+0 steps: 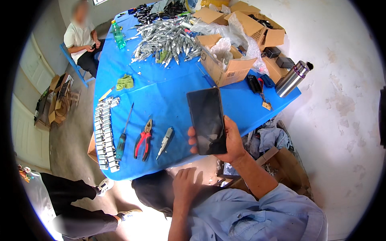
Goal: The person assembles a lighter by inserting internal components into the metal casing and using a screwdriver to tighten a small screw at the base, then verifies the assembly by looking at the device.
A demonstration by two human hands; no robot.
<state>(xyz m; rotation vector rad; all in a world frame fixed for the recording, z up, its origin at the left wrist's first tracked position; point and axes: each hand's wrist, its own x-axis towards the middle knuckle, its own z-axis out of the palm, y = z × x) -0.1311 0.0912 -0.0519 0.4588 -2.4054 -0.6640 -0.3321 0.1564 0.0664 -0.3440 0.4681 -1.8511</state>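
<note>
My right hand (231, 142) is wrapped round a smartphone (206, 120) with a dark screen, held up above the table's near edge. My left hand (187, 184) lies flat on my dark-trousered thigh, fingers stretched out and holding nothing. On the blue tablecloth (169, 96), left of the phone, lies a grey-white pen-like tool (165, 141). Beside it are red-and-black pliers (143, 142) with the jaws pointing away. Further left is a screwdriver (122, 140) with a teal handle. Rows of small shiny metal parts (106, 136) line the table's left edge.
A big heap of silvery pen-like pieces (167, 40) covers the far table. Cardboard boxes (225, 68), a steel flask (292, 79) and keys (265, 100) stand or lie at right. A green cloth (125, 82) and bottle (118, 35) are at left. Two people are nearby.
</note>
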